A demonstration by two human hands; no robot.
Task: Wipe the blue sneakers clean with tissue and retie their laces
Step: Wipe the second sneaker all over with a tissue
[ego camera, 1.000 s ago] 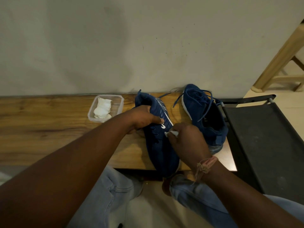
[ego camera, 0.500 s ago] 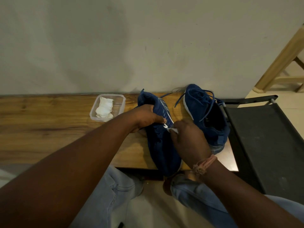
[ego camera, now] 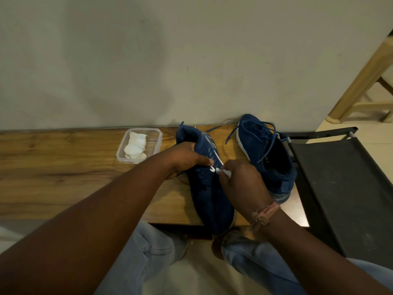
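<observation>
Both grips are busy in the head view. My left hand (ego camera: 187, 155) grasps the near blue fabric sneaker (ego camera: 209, 188), tipped on its side on the long wooden table (ego camera: 63, 177), fingers curled over the upper just behind the white logo. My right hand (ego camera: 240, 179) pinches a small wad of white tissue (ego camera: 223, 172) against the white sole edge beside that logo.

Over the last second the tissue has crept a little way along that edge toward the heel, and the shoe has shifted slightly with it, so I judge the wiping of this shoe is under way, not finished.

Just beyond my right hand sits the second blue sneaker (ego camera: 265, 150), upright, its blue laces (ego camera: 255, 133) loose. Spare tissue lies in a clear plastic tub (ego camera: 156, 138) to the left. Retying hasn't begun.
</observation>
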